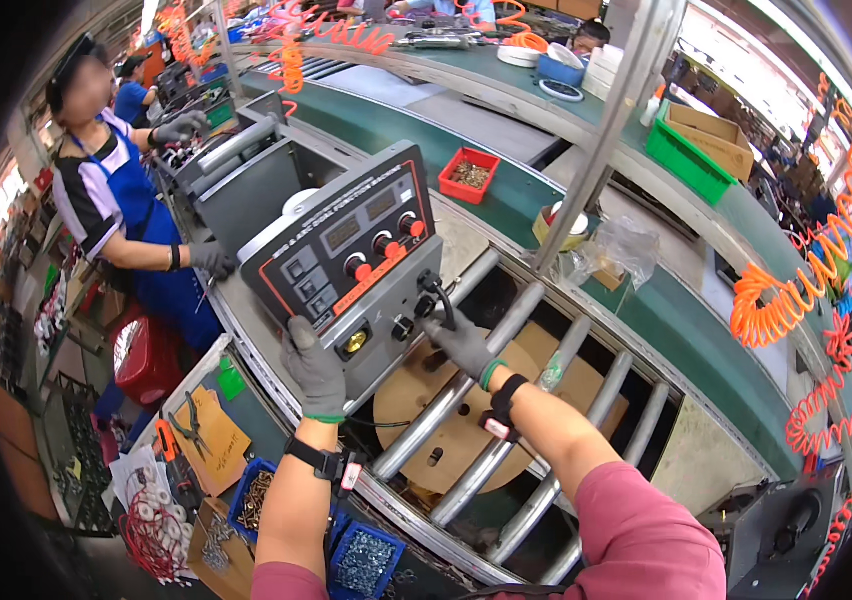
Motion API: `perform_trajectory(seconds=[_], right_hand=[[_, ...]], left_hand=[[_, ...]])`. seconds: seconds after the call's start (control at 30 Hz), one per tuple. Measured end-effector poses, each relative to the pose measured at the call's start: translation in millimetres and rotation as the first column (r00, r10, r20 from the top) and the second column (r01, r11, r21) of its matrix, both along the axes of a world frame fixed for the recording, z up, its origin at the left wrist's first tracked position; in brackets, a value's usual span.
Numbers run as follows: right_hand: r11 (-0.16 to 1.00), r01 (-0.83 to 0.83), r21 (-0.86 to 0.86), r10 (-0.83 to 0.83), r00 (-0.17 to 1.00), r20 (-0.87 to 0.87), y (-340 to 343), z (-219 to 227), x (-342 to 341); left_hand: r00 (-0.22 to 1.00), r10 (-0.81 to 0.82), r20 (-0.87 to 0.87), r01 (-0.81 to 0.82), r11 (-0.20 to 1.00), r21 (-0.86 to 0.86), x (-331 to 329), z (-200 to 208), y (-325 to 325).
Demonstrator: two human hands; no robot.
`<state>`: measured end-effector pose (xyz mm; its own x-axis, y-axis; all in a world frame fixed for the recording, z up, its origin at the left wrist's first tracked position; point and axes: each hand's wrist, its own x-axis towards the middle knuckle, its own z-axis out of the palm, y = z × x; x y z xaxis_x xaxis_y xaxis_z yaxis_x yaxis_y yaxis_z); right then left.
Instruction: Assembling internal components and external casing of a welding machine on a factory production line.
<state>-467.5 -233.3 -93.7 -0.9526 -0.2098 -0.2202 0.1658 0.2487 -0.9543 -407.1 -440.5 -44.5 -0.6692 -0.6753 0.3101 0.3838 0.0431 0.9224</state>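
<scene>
A grey welding machine [371, 350] with a black control panel and red-marked knobs stands tilted in front of me on the line. My left hand [313, 372], in a grey glove, grips the lower left edge of its front panel. My right hand [466, 350], gloved alike, reaches to the right side of the front, fingers closed at a black connector [427, 306]. A short black cable [447, 305] loops out from there past my fingers. The fingertips are partly hidden against the casing. A yellow-lit switch [355, 342] sits between my hands.
Metal rollers [466, 490] run under my right arm, with a round brown board [396, 400] below them. Blue bins [368, 560] of screws, pliers [189, 425] and red wires [151, 535] lie at lower left. A co-worker [126, 190] stands at left. A red bin [469, 175] sits beyond the machine.
</scene>
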Motion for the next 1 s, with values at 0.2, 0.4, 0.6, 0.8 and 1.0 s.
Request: perform_trajectory(seconds=[0.2,0.4,0.6,0.8,1.0], right_hand=[[0.772,-0.636,0.008,0.635,0.771,0.059,33,-11,-40],[0.814,-0.451,-0.367,0.538,0.824,0.179,81,-38,-86],[0.606,-0.401,-0.687,0.505,0.861,-0.058,31,-77,-98],[0.487,-0.602,-0.633,0.667,0.724,-0.176,44,-61,-120],[0.987,-0.109,-0.121,0.128,0.979,0.159,13,-90,-132]], left_hand=[[0.999,-0.046,-0.018,0.047,0.997,0.057,6,7,4],[0.996,-0.09,0.002,0.088,0.977,0.192,9,5,2],[0.996,-0.04,0.081,0.025,0.985,0.173,14,1,2],[0.978,0.157,0.136,0.037,0.512,-0.858,48,-37,-34],[0.531,-0.353,0.77,0.512,0.858,0.041,41,-116,-56]])
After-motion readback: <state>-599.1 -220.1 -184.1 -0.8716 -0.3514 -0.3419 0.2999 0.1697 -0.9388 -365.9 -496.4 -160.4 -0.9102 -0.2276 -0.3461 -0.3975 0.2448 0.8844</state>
